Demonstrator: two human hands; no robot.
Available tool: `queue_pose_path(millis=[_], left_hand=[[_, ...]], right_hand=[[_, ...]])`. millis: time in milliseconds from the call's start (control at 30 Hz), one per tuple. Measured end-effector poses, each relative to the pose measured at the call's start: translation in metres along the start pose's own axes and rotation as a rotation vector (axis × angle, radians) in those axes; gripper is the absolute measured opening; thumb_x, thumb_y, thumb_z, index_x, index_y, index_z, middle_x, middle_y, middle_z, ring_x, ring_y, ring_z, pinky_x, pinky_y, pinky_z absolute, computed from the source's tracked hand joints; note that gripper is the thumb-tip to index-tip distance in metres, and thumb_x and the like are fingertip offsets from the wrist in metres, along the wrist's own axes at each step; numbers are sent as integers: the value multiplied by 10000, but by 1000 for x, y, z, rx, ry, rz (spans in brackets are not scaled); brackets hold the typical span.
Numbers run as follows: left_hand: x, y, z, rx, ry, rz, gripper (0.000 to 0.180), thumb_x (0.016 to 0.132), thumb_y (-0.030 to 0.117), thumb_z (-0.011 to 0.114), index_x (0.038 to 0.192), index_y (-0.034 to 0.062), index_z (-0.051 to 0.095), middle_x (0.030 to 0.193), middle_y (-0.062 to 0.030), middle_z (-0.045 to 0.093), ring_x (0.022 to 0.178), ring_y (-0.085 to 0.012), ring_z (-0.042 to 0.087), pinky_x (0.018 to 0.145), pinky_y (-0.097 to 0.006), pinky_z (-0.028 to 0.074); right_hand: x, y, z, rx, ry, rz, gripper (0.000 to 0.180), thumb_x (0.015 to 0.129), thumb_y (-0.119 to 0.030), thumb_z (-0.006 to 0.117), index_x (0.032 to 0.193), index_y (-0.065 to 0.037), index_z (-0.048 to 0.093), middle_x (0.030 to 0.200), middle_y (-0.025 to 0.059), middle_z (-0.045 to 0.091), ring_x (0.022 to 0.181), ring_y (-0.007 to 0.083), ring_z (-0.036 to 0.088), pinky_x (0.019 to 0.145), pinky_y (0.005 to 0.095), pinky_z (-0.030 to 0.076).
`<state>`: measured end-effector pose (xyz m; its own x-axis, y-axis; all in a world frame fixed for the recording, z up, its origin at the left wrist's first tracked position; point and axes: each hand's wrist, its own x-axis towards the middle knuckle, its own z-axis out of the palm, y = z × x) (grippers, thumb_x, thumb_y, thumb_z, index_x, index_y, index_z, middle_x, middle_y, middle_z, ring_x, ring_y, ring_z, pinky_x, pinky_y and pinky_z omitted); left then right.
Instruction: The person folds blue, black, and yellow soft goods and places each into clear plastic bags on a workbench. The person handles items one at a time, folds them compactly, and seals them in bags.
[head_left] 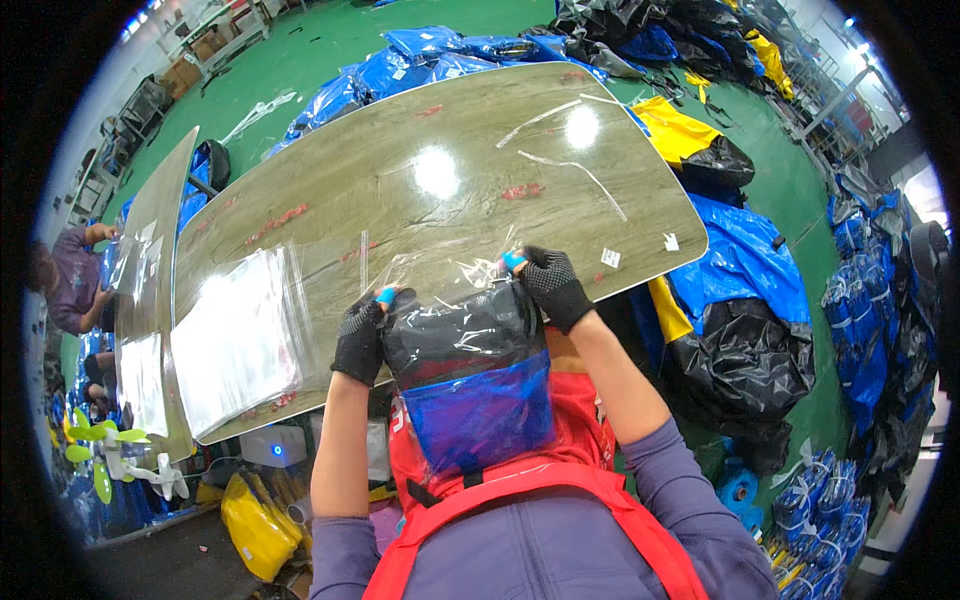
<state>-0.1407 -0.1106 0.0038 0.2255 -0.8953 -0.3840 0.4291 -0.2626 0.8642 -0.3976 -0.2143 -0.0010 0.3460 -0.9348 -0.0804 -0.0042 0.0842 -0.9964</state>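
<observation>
A clear plastic bag (470, 375) with folded black and blue sheet material inside rests against my front at the table edge. Its upper part is black and glossy, the lower part blue. My left hand (362, 335), in a black dotted glove with a light blue covering at a fingertip, pinches the bag's upper left corner. On the other side, my right hand (553, 285), gloved the same way, grips the upper right corner. Crumpled clear film shows between the hands. A stack of flat clear bags (245, 335) lies on the wood-patterned table (400, 160), left of my left hand.
Clear strips (575, 165) and small white labels (610, 257) lie on the tabletop. Blue packages (400, 70) are heaped behind it. Black and blue sheeting (745, 340) is piled at right. Another person (75, 270) works at far left, near a green fan (100, 440).
</observation>
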Motion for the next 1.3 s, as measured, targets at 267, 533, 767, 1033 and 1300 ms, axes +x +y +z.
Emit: queue_pose_path(millis=[267,533,767,1033,1300], left_hand=[[24,19,-24,-138,-198,160,414,955,315,537,1246,21,536,1173,-161,622,1010,-275,638,858,-390,531],[27,40,-22,-47,-123,96,399,971,271,530,1222,-39,553,1131,-187,636,1015,-289,647,890,-399,532],[6,51,-11,98,-209,183,393,959,250,563,1209,-53,575,1074,-152,666,945,-238,670,879,-358,534],[3,59,-23,87,-229,185,473,936,313,578,1233,-54,545,1082,-173,659,986,-265,661,858,-373,538],[3,75,-42,401,-86,38,386,986,358,482,1155,42,627,1019,-99,701,566,-58,536,500,-222,418]], right_hand=[[14,-12,3,173,-7,-52,302,902,-228,666,1103,-7,632,824,65,678,706,115,622,670,246,496],[33,-63,21,-768,370,-852,409,720,-52,660,1127,-62,618,1036,158,647,952,325,613,865,384,480],[73,-77,102,-944,-435,-1075,213,711,-180,664,910,-102,665,830,117,626,841,318,617,711,425,520],[131,-140,-20,-1383,127,-392,258,880,-262,522,983,-46,618,915,120,674,763,262,647,700,391,509],[77,-31,-71,-104,-279,167,380,923,-273,584,1241,-66,569,1084,79,658,648,123,577,563,264,452]])
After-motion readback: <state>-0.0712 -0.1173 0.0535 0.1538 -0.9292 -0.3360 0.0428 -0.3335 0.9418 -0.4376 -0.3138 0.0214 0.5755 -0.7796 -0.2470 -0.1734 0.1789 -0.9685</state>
